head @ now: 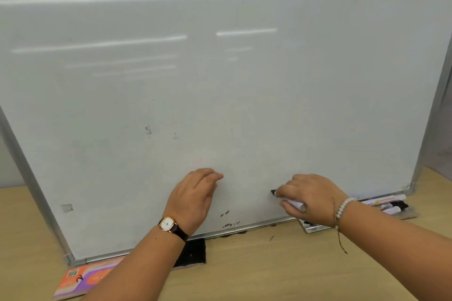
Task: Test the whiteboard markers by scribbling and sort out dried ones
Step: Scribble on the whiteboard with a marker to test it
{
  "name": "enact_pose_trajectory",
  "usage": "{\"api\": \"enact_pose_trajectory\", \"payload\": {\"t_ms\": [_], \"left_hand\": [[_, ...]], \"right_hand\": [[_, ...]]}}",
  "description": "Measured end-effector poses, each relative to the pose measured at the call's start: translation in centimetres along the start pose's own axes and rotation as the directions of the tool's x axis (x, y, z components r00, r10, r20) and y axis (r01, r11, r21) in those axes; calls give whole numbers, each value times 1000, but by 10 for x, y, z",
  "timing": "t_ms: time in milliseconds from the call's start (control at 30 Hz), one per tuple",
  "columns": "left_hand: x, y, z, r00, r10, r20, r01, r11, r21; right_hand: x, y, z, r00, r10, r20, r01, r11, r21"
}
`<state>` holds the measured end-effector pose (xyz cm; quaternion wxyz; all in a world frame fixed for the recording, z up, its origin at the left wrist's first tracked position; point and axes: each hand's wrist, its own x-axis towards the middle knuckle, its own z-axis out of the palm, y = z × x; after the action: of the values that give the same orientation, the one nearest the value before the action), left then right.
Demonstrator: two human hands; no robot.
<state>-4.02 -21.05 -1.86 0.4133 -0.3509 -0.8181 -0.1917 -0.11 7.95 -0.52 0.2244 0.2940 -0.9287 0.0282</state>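
Our right hand (309, 199) grips a white black-tipped marker (291, 201) against the white aluminium-framed whiteboard (220, 80), while our left hand (193, 197) rests open beside it.

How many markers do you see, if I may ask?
4 markers: one in the right hand, tip on the whiteboard; three piled by its right corner; more may be hidden.

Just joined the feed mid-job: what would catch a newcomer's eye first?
The big whiteboard fills the view, standing on the table. Low on it, the right hand grips a marker, black tip at the board; the left hand lies open beside it. More markers lie by the board's lower right corner.
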Motion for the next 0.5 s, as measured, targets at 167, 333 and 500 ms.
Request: {"api": "enact_pose_trajectory", "payload": {"t_ms": [167, 333, 500], "left_hand": [[-7, 26, -16, 879, -246, 409, 267, 964, 6], [-13, 45, -24, 682, -320, 657, 387, 921, 47], [-26, 56, -27, 484, -323, 813, 451, 888, 84]], "right_hand": [[1, -20, -17, 961, 262, 91, -276, 868, 412], [-6, -35, -27, 941, 308, 141, -318, 663, 677], [-20, -47, -34, 947, 265, 184, -307, 564, 767]]}}
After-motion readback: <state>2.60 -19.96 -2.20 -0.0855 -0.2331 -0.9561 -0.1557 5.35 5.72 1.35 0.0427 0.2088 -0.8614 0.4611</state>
